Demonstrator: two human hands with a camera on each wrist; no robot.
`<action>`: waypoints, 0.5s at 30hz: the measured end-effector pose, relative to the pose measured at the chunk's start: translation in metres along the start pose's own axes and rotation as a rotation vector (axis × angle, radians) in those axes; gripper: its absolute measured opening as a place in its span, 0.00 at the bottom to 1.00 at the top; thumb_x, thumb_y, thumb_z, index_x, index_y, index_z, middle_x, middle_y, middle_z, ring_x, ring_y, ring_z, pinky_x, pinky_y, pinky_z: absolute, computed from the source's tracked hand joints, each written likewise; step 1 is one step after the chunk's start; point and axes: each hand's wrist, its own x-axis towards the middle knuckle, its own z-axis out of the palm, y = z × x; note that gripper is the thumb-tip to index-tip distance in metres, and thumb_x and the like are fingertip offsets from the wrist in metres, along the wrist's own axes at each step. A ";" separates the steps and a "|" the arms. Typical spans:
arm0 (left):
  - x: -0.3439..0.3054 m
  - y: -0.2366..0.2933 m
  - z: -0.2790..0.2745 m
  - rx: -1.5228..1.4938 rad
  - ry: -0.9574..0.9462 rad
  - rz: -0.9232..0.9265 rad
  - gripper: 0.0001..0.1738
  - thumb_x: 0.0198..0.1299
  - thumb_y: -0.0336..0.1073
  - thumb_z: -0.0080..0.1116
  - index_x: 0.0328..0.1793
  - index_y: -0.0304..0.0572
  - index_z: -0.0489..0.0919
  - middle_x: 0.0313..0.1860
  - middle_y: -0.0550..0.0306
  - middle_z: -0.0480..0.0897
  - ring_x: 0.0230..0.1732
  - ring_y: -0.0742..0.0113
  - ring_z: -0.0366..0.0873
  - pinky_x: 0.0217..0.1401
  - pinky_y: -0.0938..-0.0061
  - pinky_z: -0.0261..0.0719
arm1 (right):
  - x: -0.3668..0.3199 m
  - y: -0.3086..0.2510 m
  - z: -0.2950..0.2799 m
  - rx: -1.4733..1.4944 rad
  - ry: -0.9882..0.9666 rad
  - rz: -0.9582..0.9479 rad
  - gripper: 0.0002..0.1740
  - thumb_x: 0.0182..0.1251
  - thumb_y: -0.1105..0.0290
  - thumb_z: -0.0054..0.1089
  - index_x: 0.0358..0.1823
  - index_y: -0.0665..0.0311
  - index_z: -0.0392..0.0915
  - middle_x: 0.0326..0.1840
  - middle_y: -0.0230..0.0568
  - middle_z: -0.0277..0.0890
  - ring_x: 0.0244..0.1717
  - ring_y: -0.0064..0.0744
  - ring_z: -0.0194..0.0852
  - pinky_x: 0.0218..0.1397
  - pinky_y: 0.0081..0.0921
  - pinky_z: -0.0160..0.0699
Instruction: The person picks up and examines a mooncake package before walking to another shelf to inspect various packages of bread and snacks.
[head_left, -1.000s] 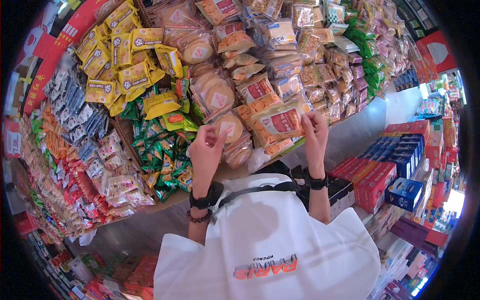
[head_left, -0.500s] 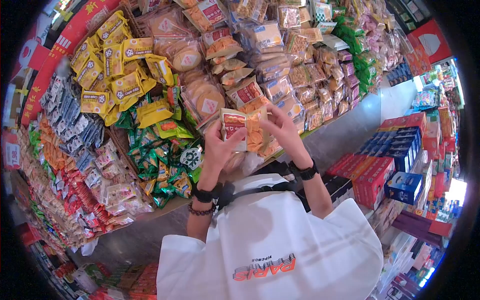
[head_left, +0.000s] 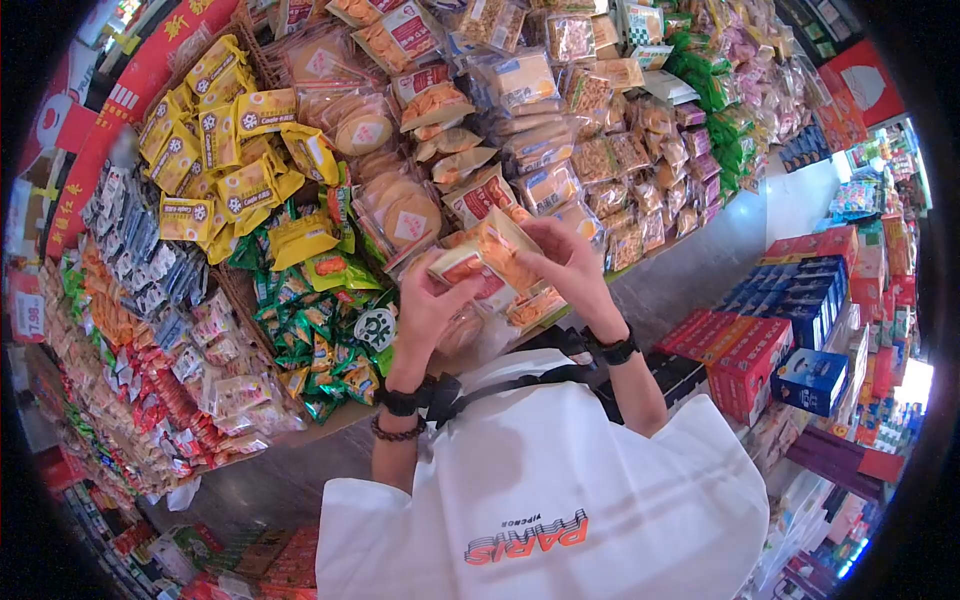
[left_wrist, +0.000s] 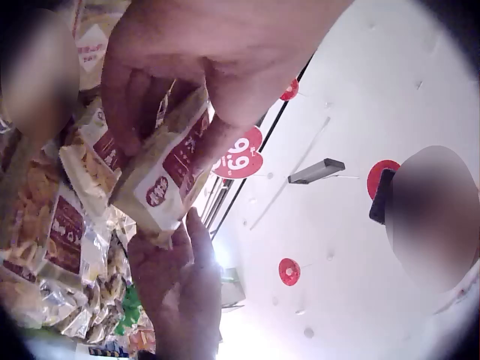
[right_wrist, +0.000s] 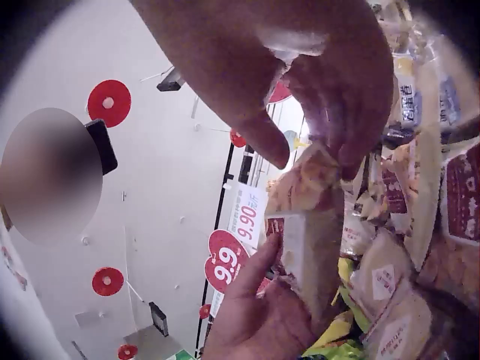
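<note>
Both hands hold one snack packet [head_left: 492, 252], a clear bag with beige ends, orange-brown pieces inside and a red-and-white label. It is tilted just above the heaped snacks. My left hand [head_left: 428, 312] grips its left end between thumb and fingers. My right hand [head_left: 572, 268] pinches the opposite end. In the left wrist view the red label of the packet [left_wrist: 169, 176] shows below the left hand's fingers. The right wrist view shows the packet [right_wrist: 307, 187] between the right hand above and the left hand below. Similar packets [head_left: 480, 195] lie just beyond it.
Bagged round flat biscuits [head_left: 408, 215] lie close behind the left hand. Yellow packets [head_left: 250, 185] and green packets [head_left: 300, 340] fill the left side. Nut-like snack bags [head_left: 590, 100] spread to the right. Red boxes [head_left: 740, 370] stand stacked beyond the display's right edge.
One second ago only the right hand held the packet, at its right end. The left hand then took hold of the other end, and the packet moved left and has since tilted.
</note>
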 end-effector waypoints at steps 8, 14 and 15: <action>0.057 0.044 -0.002 0.405 0.294 0.316 0.17 0.61 0.27 0.73 0.56 0.33 0.84 0.48 0.56 0.88 0.45 0.72 0.86 0.51 0.75 0.85 | 0.011 -0.005 -0.018 -0.030 0.156 -0.053 0.15 0.77 0.70 0.62 0.60 0.67 0.77 0.53 0.37 0.84 0.52 0.23 0.83 0.57 0.24 0.81; 0.104 0.031 -0.002 1.015 0.206 0.310 0.22 0.59 0.34 0.75 0.57 0.33 0.84 0.45 0.46 0.90 0.45 0.59 0.90 0.50 0.69 0.86 | 0.003 0.006 -0.033 0.000 0.201 -0.036 0.13 0.77 0.70 0.60 0.57 0.67 0.78 0.48 0.34 0.84 0.49 0.20 0.82 0.53 0.22 0.80; 0.105 0.029 0.001 1.020 0.231 0.316 0.22 0.58 0.35 0.76 0.57 0.34 0.84 0.45 0.44 0.90 0.45 0.55 0.90 0.50 0.68 0.85 | 0.001 0.007 -0.035 -0.008 0.206 -0.021 0.12 0.78 0.70 0.60 0.57 0.67 0.78 0.48 0.33 0.84 0.49 0.20 0.82 0.52 0.22 0.80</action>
